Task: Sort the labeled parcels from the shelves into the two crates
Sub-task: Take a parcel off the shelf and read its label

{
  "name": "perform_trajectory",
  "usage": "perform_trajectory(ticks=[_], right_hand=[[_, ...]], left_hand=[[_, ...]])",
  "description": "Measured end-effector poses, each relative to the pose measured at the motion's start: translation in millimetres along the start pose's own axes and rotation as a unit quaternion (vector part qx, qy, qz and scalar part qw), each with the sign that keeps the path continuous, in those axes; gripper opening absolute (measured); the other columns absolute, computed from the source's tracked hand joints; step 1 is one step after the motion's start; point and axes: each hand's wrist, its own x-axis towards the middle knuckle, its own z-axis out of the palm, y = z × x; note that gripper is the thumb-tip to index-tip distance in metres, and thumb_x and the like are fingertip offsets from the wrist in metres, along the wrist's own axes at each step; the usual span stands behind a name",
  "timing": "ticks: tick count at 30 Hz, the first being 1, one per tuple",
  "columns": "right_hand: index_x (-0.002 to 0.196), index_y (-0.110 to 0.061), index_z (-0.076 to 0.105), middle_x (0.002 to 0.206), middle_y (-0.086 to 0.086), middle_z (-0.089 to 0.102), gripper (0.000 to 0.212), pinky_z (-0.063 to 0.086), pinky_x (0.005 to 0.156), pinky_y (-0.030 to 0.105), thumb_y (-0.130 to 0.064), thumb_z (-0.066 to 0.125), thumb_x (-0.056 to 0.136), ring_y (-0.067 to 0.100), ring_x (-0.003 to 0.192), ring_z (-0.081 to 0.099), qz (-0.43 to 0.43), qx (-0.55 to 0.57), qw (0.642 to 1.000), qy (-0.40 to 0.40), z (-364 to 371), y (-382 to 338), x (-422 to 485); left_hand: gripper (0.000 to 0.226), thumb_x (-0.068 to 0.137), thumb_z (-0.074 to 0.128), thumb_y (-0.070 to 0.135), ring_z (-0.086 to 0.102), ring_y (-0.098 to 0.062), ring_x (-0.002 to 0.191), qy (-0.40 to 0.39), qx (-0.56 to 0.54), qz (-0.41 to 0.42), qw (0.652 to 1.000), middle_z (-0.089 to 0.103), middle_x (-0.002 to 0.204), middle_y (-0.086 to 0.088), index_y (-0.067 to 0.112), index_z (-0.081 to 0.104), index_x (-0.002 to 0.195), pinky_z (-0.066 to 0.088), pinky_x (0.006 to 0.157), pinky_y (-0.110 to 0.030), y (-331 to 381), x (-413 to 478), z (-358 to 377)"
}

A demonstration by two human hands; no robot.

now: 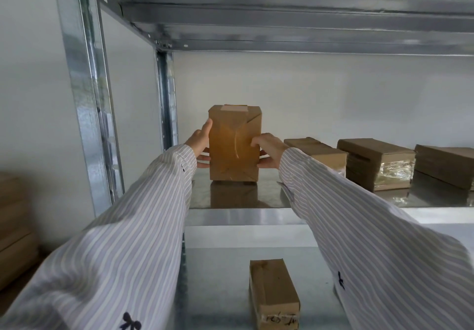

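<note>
A brown paper-wrapped parcel [234, 145] stands upright on end at the left of the metal shelf [256, 215]. My left hand [200, 141] grips its left side, thumb on the front edge. My right hand [269, 150] grips its right side, fingers curled onto the front face. The parcel's bottom edge sits at or just above the shelf surface; I cannot tell which. Three more taped brown parcels lie flat to the right: one [318, 152] beside my right hand, a second [377, 161], a third [446, 165] at the frame edge. No crate is in view.
One more parcel [273, 293] with handwriting on its label lies on the lower shelf. A metal upright [84, 93] stands at the left, and the upper shelf's underside [282, 19] hangs overhead. Stacked cardboard [15, 227] shows at the far left.
</note>
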Motion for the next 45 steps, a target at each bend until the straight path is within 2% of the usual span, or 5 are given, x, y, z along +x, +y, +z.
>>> perform_trajectory(ticks=[7,20,26,35,45], right_hand=[[0.120,-0.011,0.049,0.130,0.014,0.053,0.028,0.050,0.095,0.042,-0.015,0.031,0.100,0.033,0.117,0.053,0.030,0.197,0.978,0.056,-7,-4,1],[0.143,-0.013,0.035,0.144,0.012,0.043,0.065,0.034,0.108,0.051,-0.056,0.024,0.097,0.033,0.129,0.043,0.033,0.128,0.989,0.072,-14,-2,6],[0.140,-0.016,0.040,0.138,0.008,0.049,0.070,0.039,0.103,0.050,-0.063,0.032,0.088,0.028,0.123,0.048,0.040,0.127,0.990,0.053,-21,1,4],[0.143,-0.022,0.036,0.141,0.005,0.044,0.057,0.038,0.107,0.050,0.000,0.038,0.091,0.028,0.129,0.040,-0.058,0.137,0.988,0.046,-11,3,1],[0.145,-0.025,0.035,0.144,0.004,0.042,0.061,0.035,0.110,0.049,0.007,0.035,0.093,0.026,0.132,0.036,-0.104,0.157,0.980,0.065,-18,9,-5]], left_hand=[[0.079,0.086,0.010,0.073,0.054,-0.036,0.119,0.001,-0.088,-0.011,0.996,0.048,0.139,-0.013,0.021,0.036,0.139,0.048,0.096,-0.048,0,5,2],[0.080,0.088,0.008,0.072,0.057,-0.034,0.115,-0.019,-0.051,-0.041,0.998,0.053,0.134,-0.015,0.019,0.037,0.140,0.045,0.100,-0.047,-6,8,10],[0.075,0.089,0.002,0.071,0.057,-0.027,0.095,0.001,-0.083,-0.012,0.996,0.062,0.112,-0.011,0.018,0.053,0.105,0.033,0.107,-0.050,-5,14,6],[0.026,0.100,0.038,0.035,0.054,-0.026,0.110,-0.041,-0.187,0.024,0.981,0.059,0.123,-0.002,0.023,0.049,0.120,0.043,0.098,-0.048,-7,15,5],[0.032,0.100,0.037,0.016,0.049,-0.027,0.120,-0.039,-0.187,0.088,0.978,0.051,0.133,-0.005,0.027,0.043,0.130,0.047,0.089,-0.044,-3,9,13]])
